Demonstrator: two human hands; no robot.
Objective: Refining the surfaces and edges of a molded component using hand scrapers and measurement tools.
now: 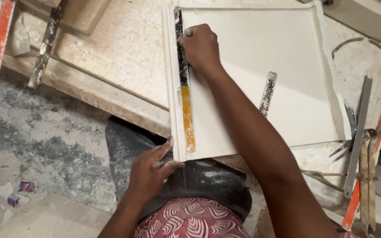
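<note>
Straightedge (184, 83) lying lengthwise along plaster panel (252, 75) left rim, pressed flat at far end under right hand (199, 46); left hand (148, 174) grip spread, steadying near corner.

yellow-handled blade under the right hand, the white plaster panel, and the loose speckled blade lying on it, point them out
yellow-handled blade (187, 112): head view, on its yellow handle.
white plaster panel (252, 53): head view, on its bare flat face.
speckled blade (268, 92): head view, on its middle.
</note>
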